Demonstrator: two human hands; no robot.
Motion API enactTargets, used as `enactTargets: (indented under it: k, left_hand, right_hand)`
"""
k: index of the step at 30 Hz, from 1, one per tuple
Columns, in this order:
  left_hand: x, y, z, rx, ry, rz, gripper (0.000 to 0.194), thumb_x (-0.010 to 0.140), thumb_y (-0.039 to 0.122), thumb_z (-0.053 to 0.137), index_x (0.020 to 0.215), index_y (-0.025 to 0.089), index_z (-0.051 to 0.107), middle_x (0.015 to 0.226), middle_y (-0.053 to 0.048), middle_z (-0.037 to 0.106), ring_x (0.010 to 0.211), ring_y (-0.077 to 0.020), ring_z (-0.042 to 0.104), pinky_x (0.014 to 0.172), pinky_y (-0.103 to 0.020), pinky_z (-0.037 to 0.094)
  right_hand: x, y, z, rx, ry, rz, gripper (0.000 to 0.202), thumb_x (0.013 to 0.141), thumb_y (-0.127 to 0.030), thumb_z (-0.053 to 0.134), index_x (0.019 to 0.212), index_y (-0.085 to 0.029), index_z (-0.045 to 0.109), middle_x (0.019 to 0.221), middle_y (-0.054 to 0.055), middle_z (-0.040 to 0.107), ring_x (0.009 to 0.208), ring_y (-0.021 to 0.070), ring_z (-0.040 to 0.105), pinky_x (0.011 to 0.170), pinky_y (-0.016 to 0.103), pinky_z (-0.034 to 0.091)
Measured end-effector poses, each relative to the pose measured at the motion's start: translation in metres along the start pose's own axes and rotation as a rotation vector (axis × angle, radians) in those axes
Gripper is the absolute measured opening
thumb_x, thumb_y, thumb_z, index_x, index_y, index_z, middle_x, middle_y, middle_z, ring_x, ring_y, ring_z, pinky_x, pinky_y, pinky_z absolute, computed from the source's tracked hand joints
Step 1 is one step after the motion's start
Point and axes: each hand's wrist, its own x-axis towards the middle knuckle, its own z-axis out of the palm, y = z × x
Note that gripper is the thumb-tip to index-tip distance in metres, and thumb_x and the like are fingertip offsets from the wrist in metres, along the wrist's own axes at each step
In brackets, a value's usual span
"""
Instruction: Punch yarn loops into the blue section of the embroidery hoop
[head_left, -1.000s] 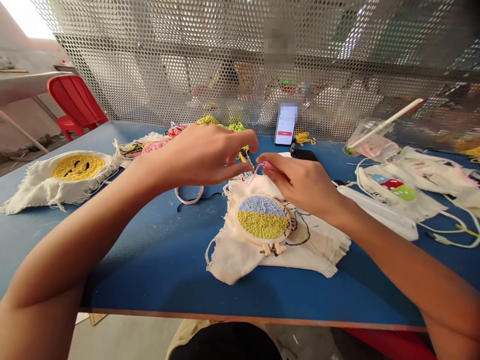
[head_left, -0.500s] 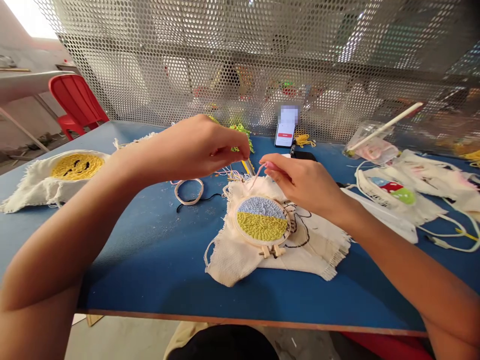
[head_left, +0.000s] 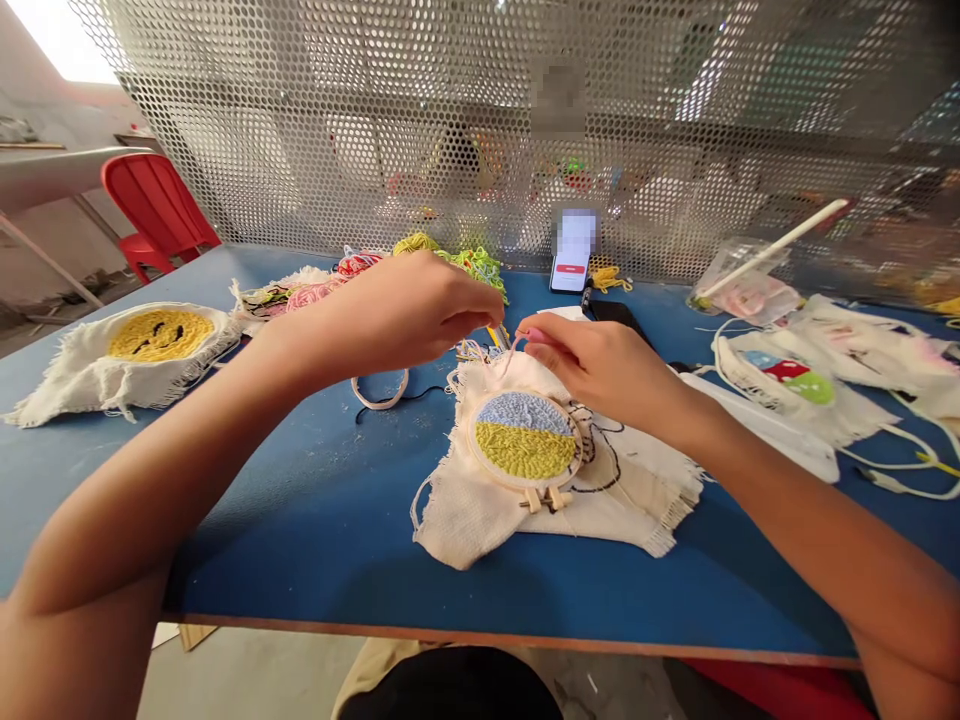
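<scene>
Cloth (head_left: 466, 520) is showing matt, coarse weave; yarn patch (head_left: 524, 447) is looking rough; tabletop (head_left: 300, 560) is showing faint gloss; metal panel (head_left: 247, 150) is gleaming; chair (head_left: 146, 195) is showing smooth plastic.

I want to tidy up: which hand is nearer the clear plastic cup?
The right hand. It is to the left of the clear plastic cup and nearer the camera; the left hand is farther left.

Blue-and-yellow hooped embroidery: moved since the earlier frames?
No, no visible shift in any direction: the hooped embroidery keeps its place on the blue table, judged against the upright phone.
</scene>
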Motion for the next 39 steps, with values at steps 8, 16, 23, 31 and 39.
enactTargets:
  k: [8,16,23,31,39]
  left_hand:
    - [0.004,0.007,0.003,0.095,0.038,-0.115,0.029,0.081,0.023,0.035,0.090,0.020,0.062,0.068,0.000,0.062,0.054,-0.0101,0.051,0.053,-0.023,0.030]
    - [-0.001,0.005,0.003,0.244,0.024,-0.192,0.031,0.083,0.026,0.033,0.088,0.020,0.063,0.060,-0.003,0.056,0.053,-0.0129,0.048,0.052,-0.025,0.026]
    - [-0.002,0.008,0.006,0.325,-0.060,-0.175,0.026,0.080,0.027,0.038,0.071,0.019,0.061,0.051,-0.001,0.048,0.045,-0.0094,0.041,0.050,-0.024,0.024]
    - [-0.007,0.018,0.012,0.350,-0.149,-0.039,0.026,0.085,0.026,0.037,0.089,0.020,0.062,0.049,0.000,0.049,0.039,-0.0095,0.037,0.047,-0.025,0.021]
    - [-0.007,0.019,0.020,0.410,-0.121,-0.131,0.028,0.082,0.019,0.036,0.093,0.022,0.062,0.051,-0.001,0.052,0.046,-0.0132,0.047,0.050,-0.025,0.024]
  right_hand:
    - [0.004,0.005,0.009,0.035,-0.005,-0.007,0.031,0.091,-0.039,0.033,0.101,-0.021,0.055,0.074,0.001,0.064,0.062,0.0142,0.057,0.055,0.025,0.036]
    - [0.005,0.008,0.011,0.047,-0.002,0.027,0.029,0.088,-0.037,0.039,0.110,-0.023,0.052,0.086,0.003,0.068,0.073,0.0176,0.063,0.060,0.027,0.040]
    - [0.003,0.004,0.013,-0.001,0.034,0.032,0.025,0.083,-0.032,0.050,0.106,-0.025,0.054,0.093,-0.001,0.070,0.079,0.0174,0.064,0.062,0.027,0.041]
    - [0.004,0.007,0.016,-0.075,0.086,-0.096,0.028,0.089,-0.040,0.041,0.089,-0.022,0.062,0.084,0.001,0.067,0.081,0.0163,0.058,0.061,0.026,0.036]
    - [0.002,0.005,0.018,-0.163,0.131,-0.132,0.031,0.091,-0.038,0.037,0.097,-0.022,0.063,0.083,0.003,0.067,0.081,0.0164,0.059,0.059,0.026,0.035]
